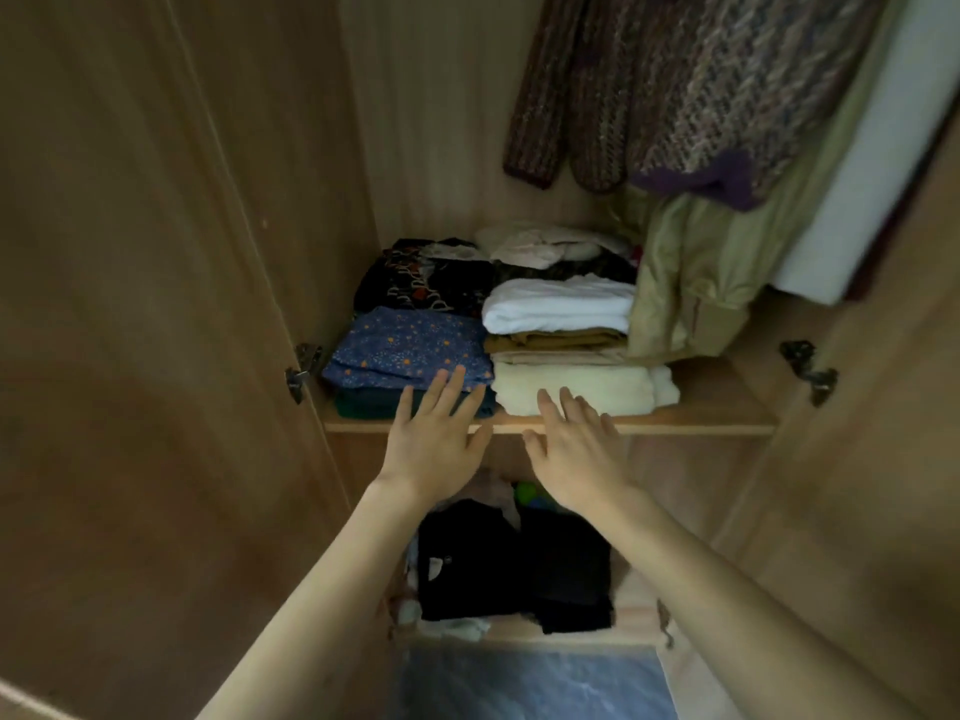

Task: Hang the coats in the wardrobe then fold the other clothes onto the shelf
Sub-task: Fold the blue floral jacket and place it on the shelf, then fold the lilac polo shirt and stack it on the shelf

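Blue starred folded cloth [410, 350] at the shelf [701, 422] near edge, left hand [434, 433] flat on it, fingers spread, cream fleece [582, 389] just right, right hand [576, 449] open-fingered at its near edge, bare shelf strip far right, knitted coat [691, 85] hanging above.

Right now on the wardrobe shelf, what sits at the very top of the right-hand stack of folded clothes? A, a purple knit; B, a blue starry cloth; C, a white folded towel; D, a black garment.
C: the white folded towel tops the right-hand stack, above the brown and cream layers.
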{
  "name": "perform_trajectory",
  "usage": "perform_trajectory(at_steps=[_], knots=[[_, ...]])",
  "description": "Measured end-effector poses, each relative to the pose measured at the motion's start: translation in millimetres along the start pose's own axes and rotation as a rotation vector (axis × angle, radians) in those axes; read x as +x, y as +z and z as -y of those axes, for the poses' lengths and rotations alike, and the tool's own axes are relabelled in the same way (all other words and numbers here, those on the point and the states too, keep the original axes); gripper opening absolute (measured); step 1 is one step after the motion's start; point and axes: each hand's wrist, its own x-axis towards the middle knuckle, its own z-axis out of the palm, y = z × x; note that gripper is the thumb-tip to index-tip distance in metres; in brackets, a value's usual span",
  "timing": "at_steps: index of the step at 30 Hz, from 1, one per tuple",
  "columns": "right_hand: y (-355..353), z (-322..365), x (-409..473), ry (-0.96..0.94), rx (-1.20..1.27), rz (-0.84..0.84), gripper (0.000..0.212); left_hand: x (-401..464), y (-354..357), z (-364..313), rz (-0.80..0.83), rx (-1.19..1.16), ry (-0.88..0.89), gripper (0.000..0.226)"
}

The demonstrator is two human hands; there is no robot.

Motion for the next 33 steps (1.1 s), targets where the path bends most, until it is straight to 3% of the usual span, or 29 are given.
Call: perform_trajectory(at_steps=[7, 13, 21, 33], knots=[[-6.6, -20.0, -133.1, 0.323, 0.0, -0.044, 0.062, -66.0, 23.4, -57.6, -0.074, -0.026, 0.29, 0.06], [0.4, -34.2, -269.6, 0.631, 0.003, -0.013, 0.063, -144.7, 56.6, -134.3, 0.075, -0.121, 0.522, 0.059], [-13.6, -62.4, -435.9, 0.979, -0.031, -0.105, 0.068, -230.5, 57.8, -249.9, 0.219, -0.097, 0.899, 0.06], [-57.0, -93.9, -693.6, 1.397, -0.025, -0.203, 0.063, -398.9, 53.9, -425.8, 0.322, 0.039, 1.372, 0.059]])
